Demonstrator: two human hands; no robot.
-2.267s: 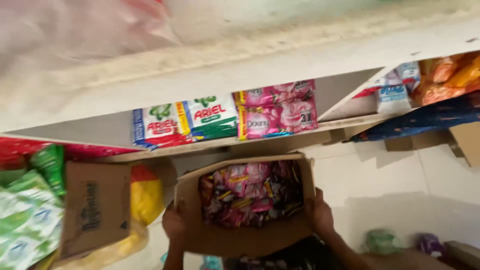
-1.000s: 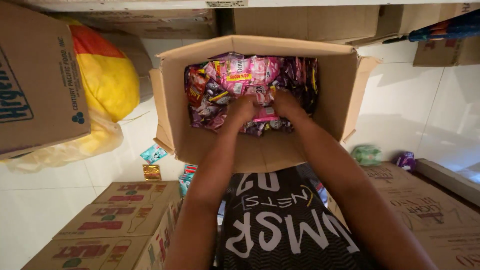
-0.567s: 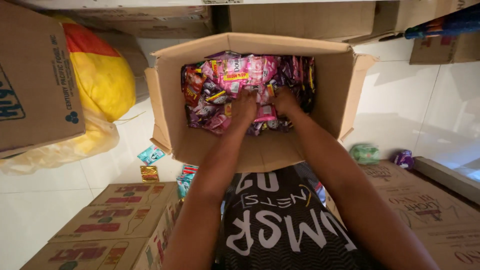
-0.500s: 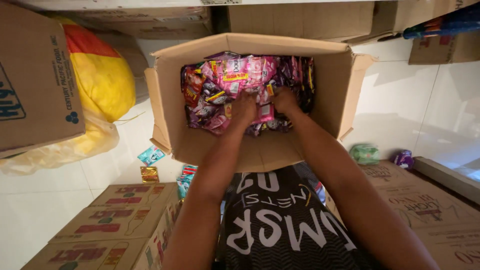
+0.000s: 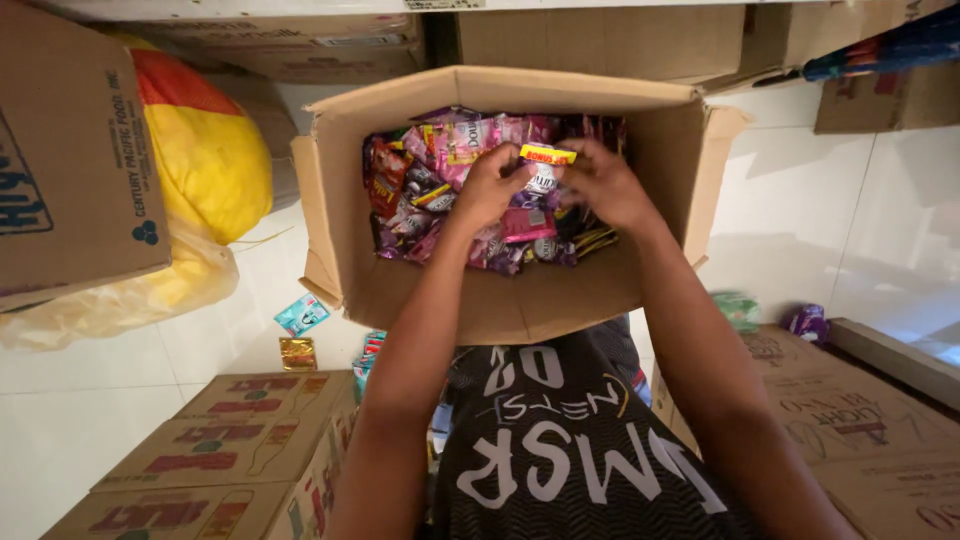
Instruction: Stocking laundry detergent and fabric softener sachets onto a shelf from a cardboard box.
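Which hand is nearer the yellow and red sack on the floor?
Left. The left hand is inside the open carton, on the side toward the sack; the right hand lies farther away.

Single view from your head: camera faces steeply down, close over open cardboard box (image 5: 500,300) and white floor (image 5: 90,400).

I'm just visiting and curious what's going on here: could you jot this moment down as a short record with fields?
Left hand: left hand pinches a small sachet by one edge
Right hand: right hand grips the same sachet's other edge
Container: open cardboard box, filled with mixed pink and purple packets
Nearby: yellow and red sack; closed cartons; loose sachets on the floor
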